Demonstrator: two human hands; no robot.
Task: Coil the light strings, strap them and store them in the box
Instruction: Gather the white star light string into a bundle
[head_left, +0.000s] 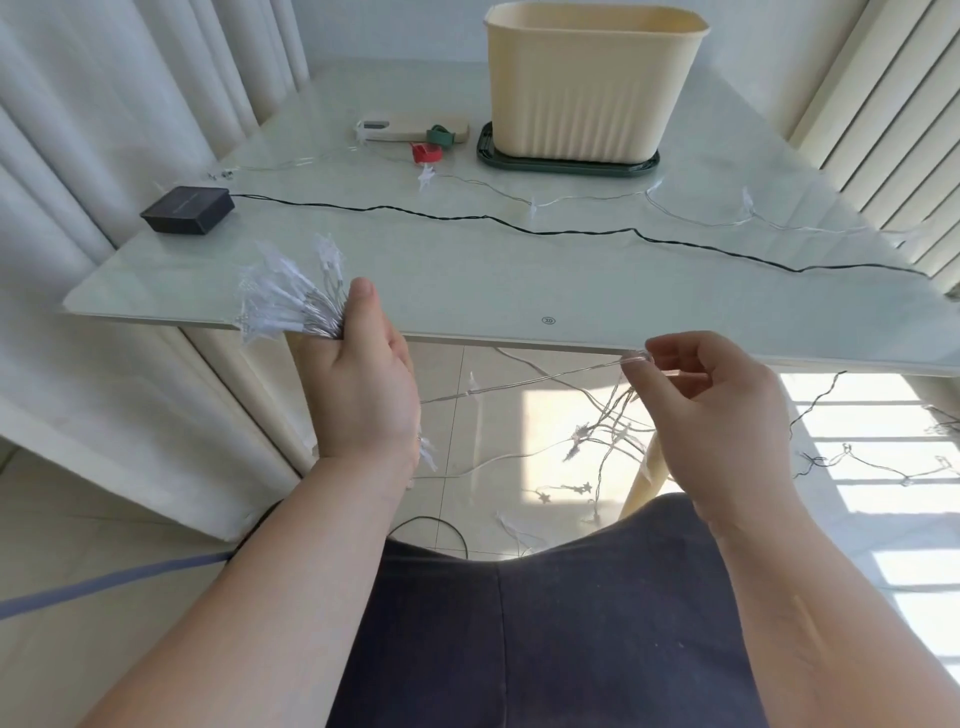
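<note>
pale counter fills mid-frame. left grip clutches the coiled lights; right grip pinches loose wire. feed slack evenly.

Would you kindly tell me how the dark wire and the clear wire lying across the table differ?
The dark wire is black and runs from the black case; the clear wire is see-through and carries small star lights. The clear wire lies nearer the cream box than the dark wire. Both lie loose and uncoiled across the table.
</note>
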